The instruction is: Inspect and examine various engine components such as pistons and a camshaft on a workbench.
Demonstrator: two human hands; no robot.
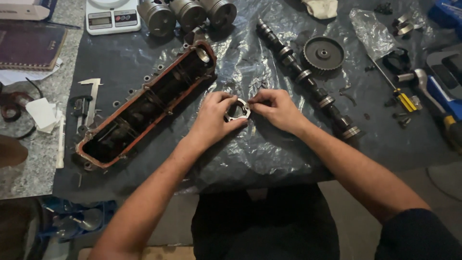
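My left hand (pixel 212 118) grips a small round metal housing ring (pixel 237 110) just above the black plastic sheet (pixel 269 154). My right hand (pixel 276 110) pinches the ring's right edge with fingertips. A long red-rimmed engine cover (pixel 144 108) lies open to the left of my hands. A camshaft (pixel 308 79) runs diagonally to the right of them, with a toothed pulley (pixel 323 54) beside it.
Three pistons (pixel 188 13) and a digital scale (pixel 112 17) stand at the back. A caliper (pixel 90 98) lies left of the cover, a notebook (pixel 30 44) at far left. A yellow-handled screwdriver (pixel 399 94), a blue tool (pixel 445 91) and small parts sit at right.
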